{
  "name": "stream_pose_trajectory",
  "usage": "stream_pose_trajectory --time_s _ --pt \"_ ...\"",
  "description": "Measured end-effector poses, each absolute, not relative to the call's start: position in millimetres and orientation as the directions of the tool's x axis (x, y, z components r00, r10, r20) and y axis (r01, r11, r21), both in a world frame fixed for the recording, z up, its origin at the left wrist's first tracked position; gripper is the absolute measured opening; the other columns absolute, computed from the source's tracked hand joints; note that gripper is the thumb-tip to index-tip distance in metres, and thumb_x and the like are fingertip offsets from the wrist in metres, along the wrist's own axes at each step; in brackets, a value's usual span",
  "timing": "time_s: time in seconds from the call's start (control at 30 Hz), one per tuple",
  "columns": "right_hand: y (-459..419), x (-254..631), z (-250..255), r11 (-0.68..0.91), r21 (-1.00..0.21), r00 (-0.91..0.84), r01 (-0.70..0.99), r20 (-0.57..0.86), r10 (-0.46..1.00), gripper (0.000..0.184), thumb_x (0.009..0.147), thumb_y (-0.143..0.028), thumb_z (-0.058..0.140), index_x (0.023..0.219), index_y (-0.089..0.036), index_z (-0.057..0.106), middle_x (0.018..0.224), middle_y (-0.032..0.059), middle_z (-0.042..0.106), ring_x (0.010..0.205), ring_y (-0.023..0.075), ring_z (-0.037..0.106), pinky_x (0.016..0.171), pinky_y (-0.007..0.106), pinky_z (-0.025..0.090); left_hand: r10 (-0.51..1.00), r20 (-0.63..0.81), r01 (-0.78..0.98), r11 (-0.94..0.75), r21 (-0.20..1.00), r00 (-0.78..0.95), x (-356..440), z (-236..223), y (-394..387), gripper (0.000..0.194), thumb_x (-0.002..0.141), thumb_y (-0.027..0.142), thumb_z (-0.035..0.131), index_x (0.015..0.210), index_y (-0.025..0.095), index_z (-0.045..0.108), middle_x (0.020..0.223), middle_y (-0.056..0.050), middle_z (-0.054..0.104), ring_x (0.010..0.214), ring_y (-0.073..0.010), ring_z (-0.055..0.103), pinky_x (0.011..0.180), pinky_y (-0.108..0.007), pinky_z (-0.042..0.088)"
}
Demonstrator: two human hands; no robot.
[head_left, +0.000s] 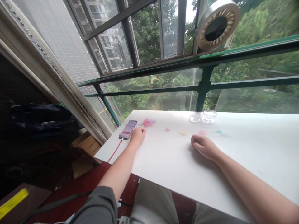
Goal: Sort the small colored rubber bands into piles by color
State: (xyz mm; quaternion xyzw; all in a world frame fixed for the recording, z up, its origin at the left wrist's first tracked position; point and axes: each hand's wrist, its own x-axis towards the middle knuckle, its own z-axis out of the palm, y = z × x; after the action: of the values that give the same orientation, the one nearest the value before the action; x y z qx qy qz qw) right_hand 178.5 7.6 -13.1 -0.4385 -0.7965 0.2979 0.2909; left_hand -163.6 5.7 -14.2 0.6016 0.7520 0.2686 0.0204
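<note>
My left hand (138, 135) rests on the white table with its fingers curled in, just right of a phone (130, 130) that has a red cable plugged in. Beyond that hand lies a loose pile of small, thin, mixed-colour pieces (148, 123), perhaps rubber bands. My right hand (203, 146) lies on its side in a loose fist, and nothing shows in it. Little groups of similar pieces lie in a row: pink (167, 129), yellow (183, 133), red-pink (202, 133) and green (221, 133). The red-pink group is just past my right hand.
A clear round container (209, 117) and a clear lid-like disc (194, 119) stand at the table's back edge. A green railing (203, 84) runs behind the white table (168, 161). A round fan (217, 28) is above it. Cardboard boxes (90, 146) sit at the left.
</note>
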Motion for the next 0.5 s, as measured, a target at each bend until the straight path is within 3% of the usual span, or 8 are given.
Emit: stream_pose_trajectory --time_s 0.17,0.37,0.5 --pt "10 178 -14 0.437 -0.727 -0.46 0.529 0.188 0.868 0.009 0.063 -0.013 0.04 0.062 -0.02 0.047 0.055 -0.0019 0.05 0.054 0.0145 0.045 0.053 0.026 0.035 0.935 0.3 0.879 0.025 0.476 -0.189 -136 0 20 0.02 0.082 0.026 0.046 0.082 0.015 0.063 0.084 -0.008 0.066 0.079 -0.0184 0.06 0.075 -0.03 0.045" --pt "8 176 -14 0.4 -0.795 -0.44 0.456 0.189 0.878 0.01 0.064 -0.012 0.04 0.063 -0.019 0.048 0.055 -0.0026 0.051 0.051 0.0127 0.045 0.052 0.026 0.036 0.948 0.317 0.828 -0.171 0.535 -0.009 -67 22 43 0.029 0.086 0.037 0.04 0.084 0.016 0.061 0.075 -0.004 0.065 0.071 -0.0161 0.058 0.064 -0.027 0.044" --pt "9 175 -16 0.38 -0.872 -0.379 0.31 0.253 0.89 0.013 0.07 -0.016 0.045 0.083 -0.019 0.048 0.063 -0.0033 0.051 0.054 0.0116 0.047 0.054 0.026 0.039 0.908 0.364 0.755 -0.384 0.532 0.205 -23 17 40 0.026 0.085 0.037 0.044 0.08 0.017 0.06 0.075 -0.004 0.063 0.072 -0.0156 0.056 0.067 -0.027 0.044"
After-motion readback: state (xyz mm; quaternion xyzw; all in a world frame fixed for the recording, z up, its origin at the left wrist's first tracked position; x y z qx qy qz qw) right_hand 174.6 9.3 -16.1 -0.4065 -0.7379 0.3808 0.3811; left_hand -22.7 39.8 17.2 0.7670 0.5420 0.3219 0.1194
